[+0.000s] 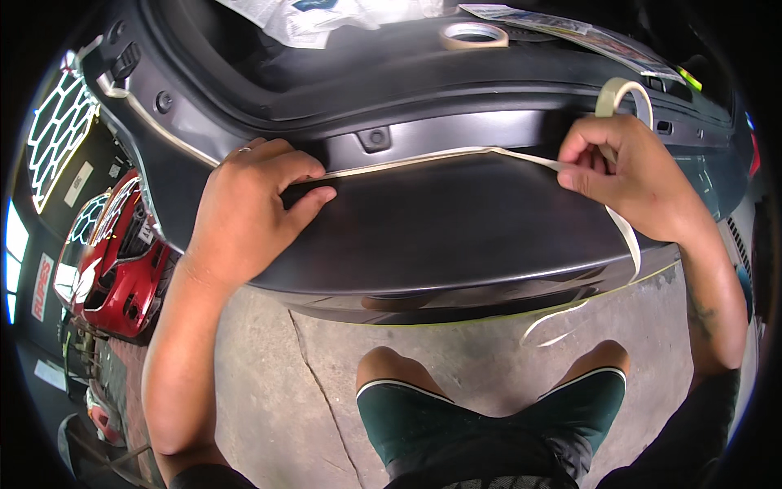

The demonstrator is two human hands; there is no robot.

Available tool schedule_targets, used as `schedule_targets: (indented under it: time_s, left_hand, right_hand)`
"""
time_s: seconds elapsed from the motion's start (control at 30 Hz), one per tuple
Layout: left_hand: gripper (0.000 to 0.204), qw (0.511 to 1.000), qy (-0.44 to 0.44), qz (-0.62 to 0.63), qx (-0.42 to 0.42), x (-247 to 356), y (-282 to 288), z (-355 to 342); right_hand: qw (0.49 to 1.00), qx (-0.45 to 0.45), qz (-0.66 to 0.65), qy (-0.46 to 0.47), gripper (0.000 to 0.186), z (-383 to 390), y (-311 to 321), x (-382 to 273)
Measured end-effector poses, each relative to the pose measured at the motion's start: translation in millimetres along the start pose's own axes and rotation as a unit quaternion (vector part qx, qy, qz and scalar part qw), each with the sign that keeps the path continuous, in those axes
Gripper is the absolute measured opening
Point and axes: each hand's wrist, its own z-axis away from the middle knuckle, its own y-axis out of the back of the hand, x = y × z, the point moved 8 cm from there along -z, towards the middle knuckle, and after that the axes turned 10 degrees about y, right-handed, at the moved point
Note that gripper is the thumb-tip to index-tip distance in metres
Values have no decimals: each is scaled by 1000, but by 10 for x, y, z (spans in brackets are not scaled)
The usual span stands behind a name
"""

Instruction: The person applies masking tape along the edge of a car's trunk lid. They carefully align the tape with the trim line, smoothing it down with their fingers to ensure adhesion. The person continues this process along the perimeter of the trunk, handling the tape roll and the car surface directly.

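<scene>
A thin strip of cream masking tape (423, 161) runs along the upper edge of a dark grey car bumper (440, 224), kinking slightly toward the right. My left hand (248, 208) rests on the bumper's left part, its index fingertip at the tape and the thumb apart from it. Between thumb and fingers, my right hand (623, 171) pinches the strip at its right stretch, where it lifts off the edge. A masking tape roll (605, 103) stands on edge behind my right hand, partly hidden by it. A loose tape length (629, 244) dangles below that hand.
Another tape roll (474, 35) lies in the open trunk beside printed paper sheets (570, 37) and crumpled newspaper (301, 24). Torn tape pieces (562, 326) lie on the concrete floor (269, 359). A red car (126, 277) stands at the left.
</scene>
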Motion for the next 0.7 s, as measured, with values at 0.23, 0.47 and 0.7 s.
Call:
schedule_targets:
  time_s: [0.23,0.47,0.7]
  left_hand:
    - [14,996,-40,0,74,317,-153,-67]
    - [11,993,-42,-19,113,376,-192,-129]
    - [13,993,-6,90,73,579,-211,-177]
  right_hand:
    - [984,84,103,122,6,36,164,-47]
    - [964,74,182,178,9,-136,389,-211]
    - [979,37,149,130,26,3,381,-4]
